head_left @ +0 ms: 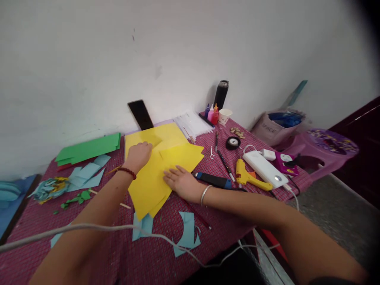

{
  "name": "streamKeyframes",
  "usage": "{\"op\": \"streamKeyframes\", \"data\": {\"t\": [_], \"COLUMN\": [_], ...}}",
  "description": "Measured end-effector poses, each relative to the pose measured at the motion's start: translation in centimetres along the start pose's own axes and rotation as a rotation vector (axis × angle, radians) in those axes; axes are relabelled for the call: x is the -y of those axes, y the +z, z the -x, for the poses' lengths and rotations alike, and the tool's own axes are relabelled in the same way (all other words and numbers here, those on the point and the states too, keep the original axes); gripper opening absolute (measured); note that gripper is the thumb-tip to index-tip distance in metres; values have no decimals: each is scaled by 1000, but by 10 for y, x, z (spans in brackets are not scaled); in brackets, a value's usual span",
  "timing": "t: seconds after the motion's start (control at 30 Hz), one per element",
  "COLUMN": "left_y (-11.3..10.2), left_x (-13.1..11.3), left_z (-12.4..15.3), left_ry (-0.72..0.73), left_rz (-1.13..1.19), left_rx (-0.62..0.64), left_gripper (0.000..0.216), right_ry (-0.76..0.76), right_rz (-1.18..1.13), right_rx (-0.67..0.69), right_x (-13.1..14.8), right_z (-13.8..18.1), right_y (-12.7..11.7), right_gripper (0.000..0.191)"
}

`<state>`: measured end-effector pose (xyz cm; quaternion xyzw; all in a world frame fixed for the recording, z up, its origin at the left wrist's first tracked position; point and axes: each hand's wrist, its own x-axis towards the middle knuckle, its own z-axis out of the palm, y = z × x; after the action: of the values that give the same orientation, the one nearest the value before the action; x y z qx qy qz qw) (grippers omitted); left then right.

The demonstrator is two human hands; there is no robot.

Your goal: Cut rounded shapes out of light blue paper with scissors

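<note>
Several sheets of yellow paper (154, 174) lie overlapped at the middle of the table, some turned at an angle. My left hand (139, 156) is closed, knuckles up, on the yellow sheets near their left side; what its fingers hold, if anything, is hidden. A thin brownish strip shows beside its beaded bracelet. My right hand (182, 183) lies open and flat on the lower right part of the yellow paper, fingers spread. Just right of it is a blue-and-black handled tool (214, 180). Cut light blue paper pieces (187, 229) lie near the front edge.
Green paper (89, 148), blue paper scraps (89, 172) and a crumpled paper flower (50, 190) lie left. A phone (141, 114) leans on the wall. At right are a yellow glue gun (252, 178), white power bank (264, 168), tape (233, 142) and cup (225, 116). A cable (118, 227) crosses in front.
</note>
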<state>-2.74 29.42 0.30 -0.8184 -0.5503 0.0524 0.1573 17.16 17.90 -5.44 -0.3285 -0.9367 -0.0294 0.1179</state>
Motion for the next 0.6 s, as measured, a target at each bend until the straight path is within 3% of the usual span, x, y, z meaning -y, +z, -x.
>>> {"op": "streamKeyframes", "data": {"t": [0.1, 0.17, 0.23, 0.3, 0.4, 0.6], "left_y": [6, 11, 14, 15, 13, 8], "left_x": [14, 22, 27, 30, 30, 23], "left_z": [15, 24, 31, 34, 34, 33], "left_ry": [-32, -57, -81, -122, -196, -188], "left_rz": [-29, -38, -25, 3, 47, 77], "left_rx": [14, 19, 20, 26, 37, 82], "left_gripper": [28, 27, 27, 29, 36, 40], "right_ry": [94, 76, 47, 126, 326, 176], "right_rz": [-53, -136, -241, -318, -249, 82], "right_rx": [53, 61, 27, -40, -50, 105], "right_x": [-9, -13, -18, -29, -48, -71], "right_z": [7, 15, 22, 21, 1, -60], "right_y": [-2, -10, -22, -30, -30, -11], "right_gripper": [42, 53, 64, 58, 36, 38]}}
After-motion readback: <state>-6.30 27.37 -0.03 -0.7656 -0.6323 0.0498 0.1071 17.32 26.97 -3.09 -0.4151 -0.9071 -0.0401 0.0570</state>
